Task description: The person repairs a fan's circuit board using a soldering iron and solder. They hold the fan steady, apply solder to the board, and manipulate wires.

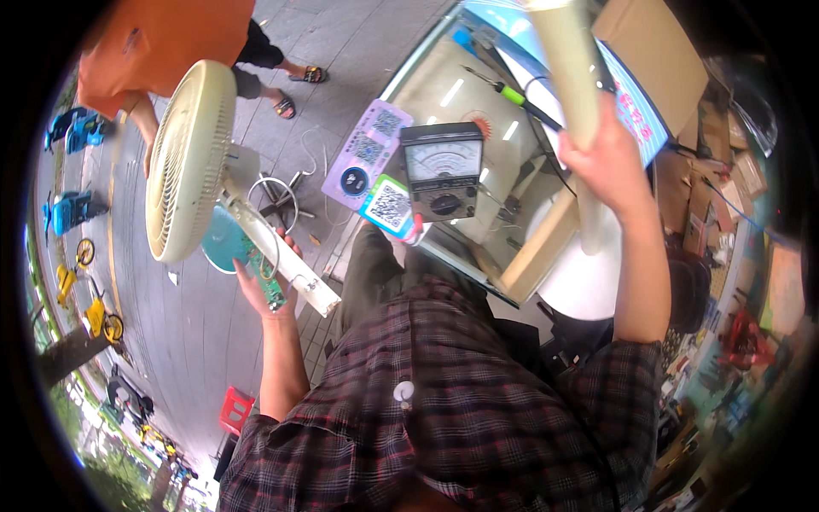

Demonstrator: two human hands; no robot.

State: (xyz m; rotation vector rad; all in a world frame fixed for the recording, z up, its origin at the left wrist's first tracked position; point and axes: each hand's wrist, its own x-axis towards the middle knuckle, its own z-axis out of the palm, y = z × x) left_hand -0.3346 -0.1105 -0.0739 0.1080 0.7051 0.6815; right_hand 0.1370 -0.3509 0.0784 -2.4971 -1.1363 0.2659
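Note:
At the left, a cream electric fan (189,162) is tilted, its opened neck housing (286,264) slanting down to my left hand (271,294). That hand is closed round the neck and a green circuit board (271,280) exposed beside it, with a thin wire looping over. My right hand (606,158) is raised at the right and wrapped round a long cream plastic column (570,72), slightly blurred. Beneath it is a white round piece (582,286); whether the two join I cannot tell. Between my hands, an analog multimeter (442,171) lies on the glass-topped case.
A soldering iron (512,94) with a green grip lies on the glass case (435,72), beside printed code cards (367,154). A person in orange (171,51) stands beyond the fan, one hand near its rim. A teal disc (222,243) is behind the neck. Cardboard boxes (657,51) crowd the right.

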